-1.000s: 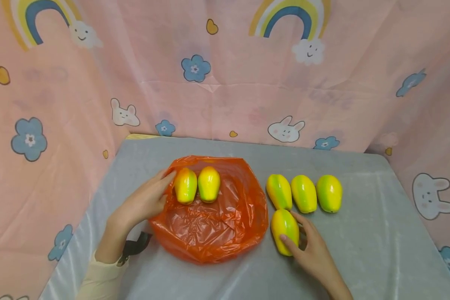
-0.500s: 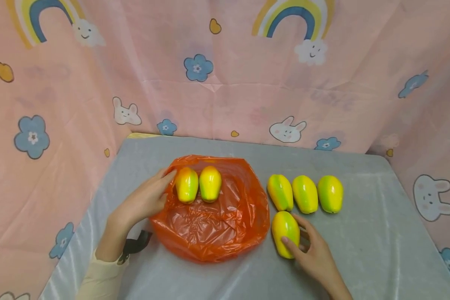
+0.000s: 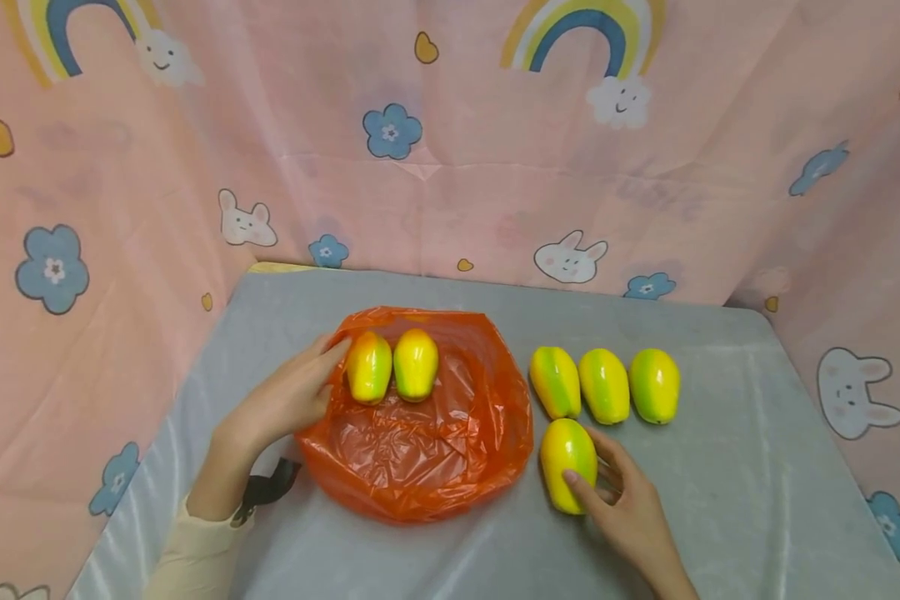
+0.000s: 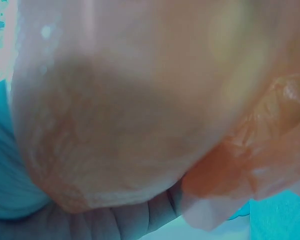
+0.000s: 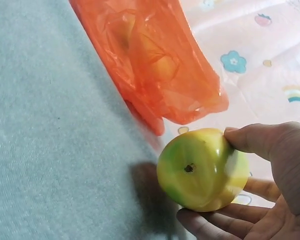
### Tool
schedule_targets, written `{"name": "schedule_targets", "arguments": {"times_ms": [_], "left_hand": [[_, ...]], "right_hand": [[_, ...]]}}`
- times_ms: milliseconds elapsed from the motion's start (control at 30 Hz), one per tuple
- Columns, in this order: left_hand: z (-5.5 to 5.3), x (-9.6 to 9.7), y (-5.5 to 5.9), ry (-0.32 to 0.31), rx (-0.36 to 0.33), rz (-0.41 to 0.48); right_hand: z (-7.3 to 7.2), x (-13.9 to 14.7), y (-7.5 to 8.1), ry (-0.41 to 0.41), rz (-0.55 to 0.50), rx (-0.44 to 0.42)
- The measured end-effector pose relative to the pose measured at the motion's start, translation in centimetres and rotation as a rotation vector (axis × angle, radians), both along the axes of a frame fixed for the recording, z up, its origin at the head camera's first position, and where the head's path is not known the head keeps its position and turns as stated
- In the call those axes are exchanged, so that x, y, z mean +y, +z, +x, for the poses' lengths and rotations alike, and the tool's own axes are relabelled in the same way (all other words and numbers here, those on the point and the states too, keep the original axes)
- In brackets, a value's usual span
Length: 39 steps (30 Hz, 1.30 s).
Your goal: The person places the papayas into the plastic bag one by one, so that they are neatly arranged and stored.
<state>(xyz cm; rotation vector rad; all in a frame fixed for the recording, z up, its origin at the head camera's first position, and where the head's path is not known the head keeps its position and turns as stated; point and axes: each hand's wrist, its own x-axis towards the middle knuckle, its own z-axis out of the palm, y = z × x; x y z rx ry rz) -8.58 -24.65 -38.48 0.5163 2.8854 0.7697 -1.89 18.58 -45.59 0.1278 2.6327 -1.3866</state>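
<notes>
My right hand grips a yellow-green papaya, thumb on its near side and fingers round the right. In the right wrist view the papaya shows its dark stem scar, with a shadow on the cloth beside it. An orange plastic bag lies with its mouth wide. Inside, near its far left side, sit two papayas, a left one and a right one. My left hand holds the bag's left rim; its fingertips are partly hidden. In the left wrist view the palm is blurred beside orange film.
Right of the bag, three more papayas stand in a row: a left one, a middle one and a right one. Grey cloth covers the table. A pink patterned curtain hangs behind and at both sides.
</notes>
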Motion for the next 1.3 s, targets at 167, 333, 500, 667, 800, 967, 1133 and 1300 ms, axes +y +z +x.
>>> {"name": "schedule_targets", "arguments": {"times_ms": [167,333,500,667,800,967,1133,1300], "left_hand": [[0.2,-0.1,-0.1,0.008,0.002,-0.003],[0.2,-0.1,-0.2,0.013,-0.006,0.000],[0.1,-0.1,-0.2,0.007,0.004,-0.004],[0.1,-0.1,-0.1,0.012,0.001,-0.007],[0.2,-0.1,0.0,0.010,0.000,-0.004],[0.2,-0.1,-0.1,0.004,0.007,0.001],[0.2,-0.1,0.0,0.006,0.002,0.003],[0.1,-0.1,0.1,0.002,0.008,0.006]], "right_hand": [[0.0,-0.2,0.3,-0.022,-0.018,-0.036],[0.0,-0.3,0.8,-0.028,-0.029,-0.013],[-0.3,-0.2,1.7,-0.002,-0.057,0.052],[-0.9,-0.3,2.8,0.020,-0.102,0.105],[-1.3,-0.6,3.4,0.042,-0.128,0.127],[-1.9,-1.2,4.1,0.057,-0.117,0.136],[-2.5,-1.9,4.9,0.068,-0.108,0.139],[-3.0,-2.6,5.5,0.103,-0.096,0.149]]}}
